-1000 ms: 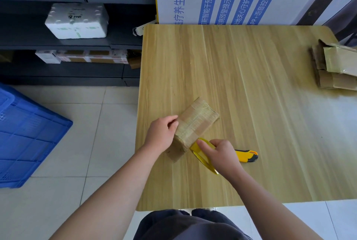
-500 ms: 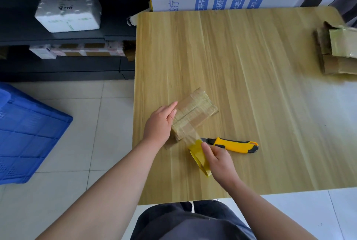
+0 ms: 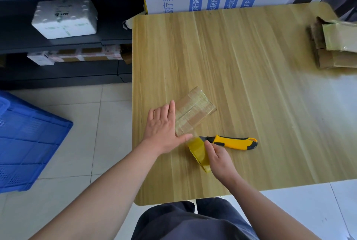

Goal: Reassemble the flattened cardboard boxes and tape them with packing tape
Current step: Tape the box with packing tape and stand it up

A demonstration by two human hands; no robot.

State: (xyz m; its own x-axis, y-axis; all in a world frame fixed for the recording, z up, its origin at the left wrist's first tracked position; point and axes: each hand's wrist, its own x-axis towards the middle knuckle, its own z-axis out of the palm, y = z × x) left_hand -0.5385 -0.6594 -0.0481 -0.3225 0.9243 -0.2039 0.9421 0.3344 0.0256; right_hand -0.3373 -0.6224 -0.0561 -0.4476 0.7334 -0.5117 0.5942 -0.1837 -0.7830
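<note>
Well, in the head view the taped cardboard box [image 3: 195,112] sits just left of centre on the table [image 3: 251,66]. The left hand [image 3: 164,129] presses flat against its left side, fingers straight, holding nothing. Just below, the right hand [image 3: 220,159] curls round the yellow tape roll [image 3: 198,151], beside a utility knife [image 3: 231,141].

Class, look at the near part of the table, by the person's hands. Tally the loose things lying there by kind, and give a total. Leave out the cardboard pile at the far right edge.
cardboard box: 1
tape roll: 1
knife: 1
Total: 3
</note>
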